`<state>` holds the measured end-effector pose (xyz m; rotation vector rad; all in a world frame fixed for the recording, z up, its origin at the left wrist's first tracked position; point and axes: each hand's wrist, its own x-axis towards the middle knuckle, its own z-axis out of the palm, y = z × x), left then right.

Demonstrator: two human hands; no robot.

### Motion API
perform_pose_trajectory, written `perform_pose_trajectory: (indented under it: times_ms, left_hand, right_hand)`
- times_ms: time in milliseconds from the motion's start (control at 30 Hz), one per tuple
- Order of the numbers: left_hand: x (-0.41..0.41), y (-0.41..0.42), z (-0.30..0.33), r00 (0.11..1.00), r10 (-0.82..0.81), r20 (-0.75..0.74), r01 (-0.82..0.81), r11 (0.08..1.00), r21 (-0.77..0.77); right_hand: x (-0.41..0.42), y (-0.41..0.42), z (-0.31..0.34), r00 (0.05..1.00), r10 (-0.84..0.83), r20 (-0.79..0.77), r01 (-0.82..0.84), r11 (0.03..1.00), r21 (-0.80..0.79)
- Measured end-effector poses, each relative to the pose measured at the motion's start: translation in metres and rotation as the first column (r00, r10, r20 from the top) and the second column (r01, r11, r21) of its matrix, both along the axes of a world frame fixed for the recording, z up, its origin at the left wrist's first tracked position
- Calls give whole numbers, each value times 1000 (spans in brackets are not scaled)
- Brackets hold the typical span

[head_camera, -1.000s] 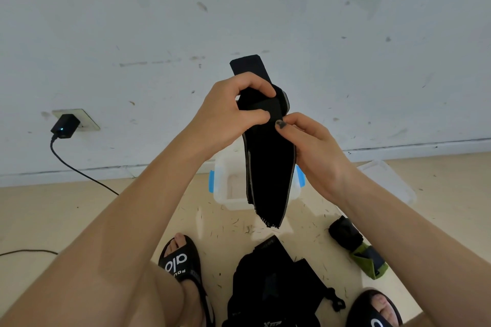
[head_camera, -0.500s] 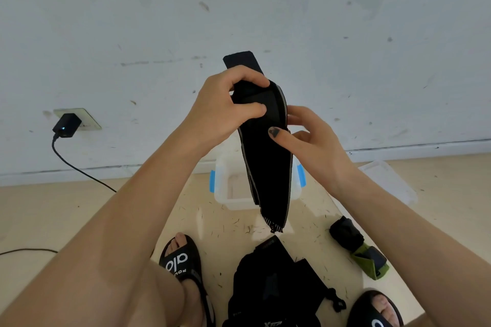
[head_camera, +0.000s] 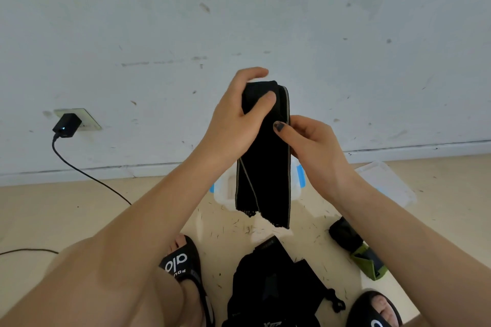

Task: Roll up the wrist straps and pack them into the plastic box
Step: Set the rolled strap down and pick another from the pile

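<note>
While the strap [head_camera: 261, 167] hides most of the box [head_camera: 223, 191], the left hand [head_camera: 233, 125] grips its rolled top and the right hand [head_camera: 313, 146] pinches its edge just below.

Soft, even daylight fills the scene, moderately bright and with a cool bluish cast on the wall [head_camera: 345, 34]. Shadows are faint and diffuse, and there is no glare. The wide lens bends the skirting line [head_camera: 411, 147] and stretches both forearms toward the lower corners. The left hand [head_camera: 233, 119] shows slight motion blur at the fingertips [head_camera: 261, 71]; below them, floor debris looks soft.
</note>
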<state>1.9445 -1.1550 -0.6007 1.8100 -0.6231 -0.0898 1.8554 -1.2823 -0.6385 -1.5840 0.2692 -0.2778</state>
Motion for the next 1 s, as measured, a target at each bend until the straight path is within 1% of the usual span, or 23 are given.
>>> perform_pose_trajectory:
  times_ms: [100,200,267,300,367,400,500,533,567,633,667,700,733,800,867,900,933,1000]
  left_hand:
    - [0,0,-4,996,37,76,-37,999,1]
    - [4,1,-1,989,127,78,-121,989,-81]
    - [6,2,-1,983,184,3,-182,974,-134]
    - [6,2,-1,979,188,-73,-197,967,-158]
    - [4,1,-2,957,150,-247,-200,962,-188]
    - [3,1,-2,947,136,-290,-196,962,-188]
    - [5,2,2,949,162,-271,-217,958,-187]
    - [6,4,4,942,172,-289,-236,950,-204]
    - [8,6,6,927,177,-331,-261,938,-227]
    - [11,9,8,881,173,-440,-310,915,-259]
    - [13,9,7,860,167,-482,-319,914,-252]
    - [14,9,6,846,155,-510,-307,924,-228]
    - [14,8,5,841,130,-525,-270,942,-199]
    - [10,5,0,847,43,-531,-138,980,-141]
    - [-2,3,-6,852,-41,-522,5,998,-70]
    - [-7,2,-9,861,-59,-506,44,998,-40]
    - [-10,1,-10,874,-55,-483,46,998,-29]
    - [-10,2,-8,898,3,-439,-35,997,-63]
  right_hand:
    - [1,0,0,1000,31,0,-31,999,17]
    - [0,5,0,992,107,-63,-109,994,-25]
    - [-1,8,-1,988,133,-80,-140,987,-85]
    - [-2,9,-1,988,131,-79,-140,984,-112]
    - [-2,10,0,991,115,-70,-123,984,-128]
    - [-2,10,0,992,108,-65,-116,985,-126]
    - [-2,10,2,991,107,-79,-116,985,-131]
    - [-2,9,1,991,105,-88,-119,979,-167]
    - [-2,9,2,989,104,-101,-126,961,-248]
    - [-3,10,3,986,105,-128,-151,893,-425]
    - [-3,10,1,986,109,-128,-156,881,-446]
    - [-2,10,-1,986,112,-125,-155,898,-413]
    - [-1,9,-2,987,107,-117,-141,932,-335]
    - [1,8,2,994,53,-99,-69,984,-165]
    - [3,6,7,996,11,-92,-14,999,-32]
    - [4,5,7,995,12,-101,-9,1000,22]
    - [4,6,6,993,24,-119,-16,998,65]
    - [4,8,2,981,86,-172,-68,992,108]
